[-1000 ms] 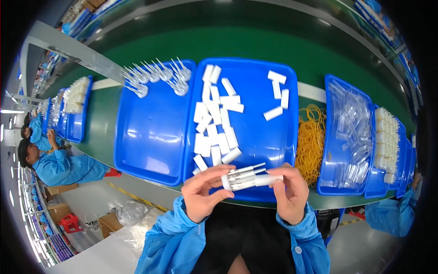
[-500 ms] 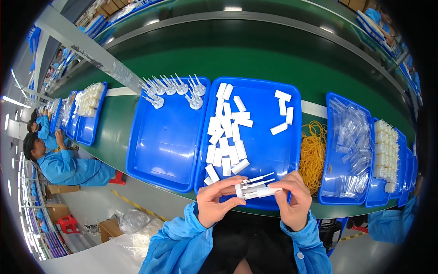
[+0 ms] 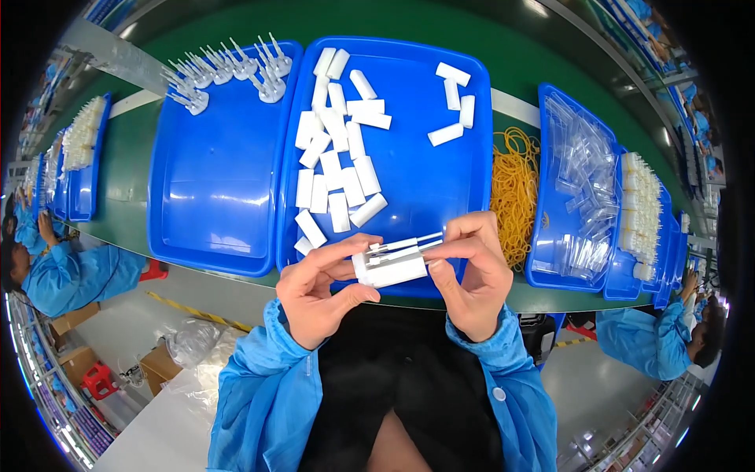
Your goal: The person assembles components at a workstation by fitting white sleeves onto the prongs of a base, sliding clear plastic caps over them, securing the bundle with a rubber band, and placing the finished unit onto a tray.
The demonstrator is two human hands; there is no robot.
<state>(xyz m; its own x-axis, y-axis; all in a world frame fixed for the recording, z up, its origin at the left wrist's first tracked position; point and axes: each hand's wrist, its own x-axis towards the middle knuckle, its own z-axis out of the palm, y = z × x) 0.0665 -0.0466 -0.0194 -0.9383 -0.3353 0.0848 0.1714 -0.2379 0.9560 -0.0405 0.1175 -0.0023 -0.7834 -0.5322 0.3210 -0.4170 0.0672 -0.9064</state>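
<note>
At nine o'clock, a co-worker (image 3: pixel 86 271) in blue beside the green surface (image 3: pixel 130 216). Between nine and ten, cream pieces (image 3: pixel 81 138) packed together. At ten, a left tray (image 3: pixel 212 204), blue, with pronged pieces (image 3: pixel 271 82) upright along its twelve-o'clock edge. At eight, the left hand (image 3: pixel 318 287), thumb and fingers clamped on the nine-o'clock end of a white pronged assembly (image 3: pixel 393 273), just below centre toward six. At twelve, a middle tray (image 3: pixel 440 185) scattered with white sleeves (image 3: pixel 334 130), mostly down its nine-o'clock side. At four, the right hand (image 3: pixel 476 275), apart from the other, apparently pinching the same assembly's three-o'clock end, contact partly hidden. Between two and three, yellow bands (image 3: pixel 515 208) heaped beside the middle tray. Toward three, clear tubes (image 3: pixel 586 181) piled in a blue tray; beyond, cream blocks (image 3: pixel 641 212) in rows.
</note>
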